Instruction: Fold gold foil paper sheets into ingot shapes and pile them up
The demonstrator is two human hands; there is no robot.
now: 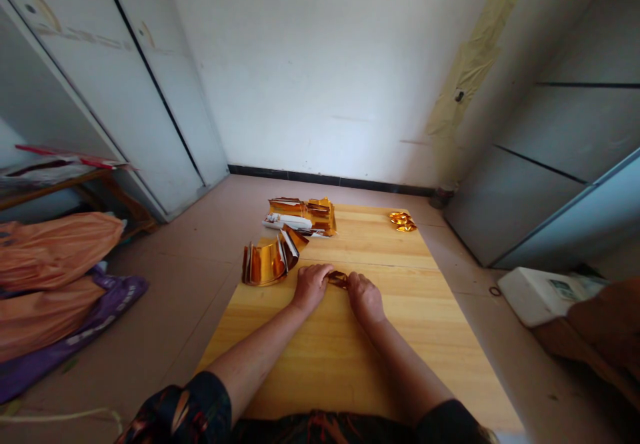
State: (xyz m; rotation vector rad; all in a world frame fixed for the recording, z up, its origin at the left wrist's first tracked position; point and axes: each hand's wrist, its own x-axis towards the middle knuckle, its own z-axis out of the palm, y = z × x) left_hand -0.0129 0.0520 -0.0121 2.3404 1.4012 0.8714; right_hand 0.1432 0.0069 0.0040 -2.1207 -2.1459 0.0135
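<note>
- Foil piece (338, 279), small, crumpled and shiny copper-gold, held between your two hands over the middle of the pale wooden table (320, 357).
- Your left hand (313, 287) grasps its left end, fingers curled in and thumb toward the piece.
- Your right hand (367, 295) grasps its right end, with the fingers curled in the same way.
- Just beyond your left hand, at the table's left edge, a curved stack of gold sheets (265, 263) stands fanned out, with white layers showing.
- Behind that lies a larger gold-and-white bundle (320, 217), near the far left corner.
- Near the far right corner, a small cluster of folded gold pieces (403, 221) rests apart.
- Farthest off, past a strip of floor, is a white wall (310, 84) with a black baseboard.
</note>
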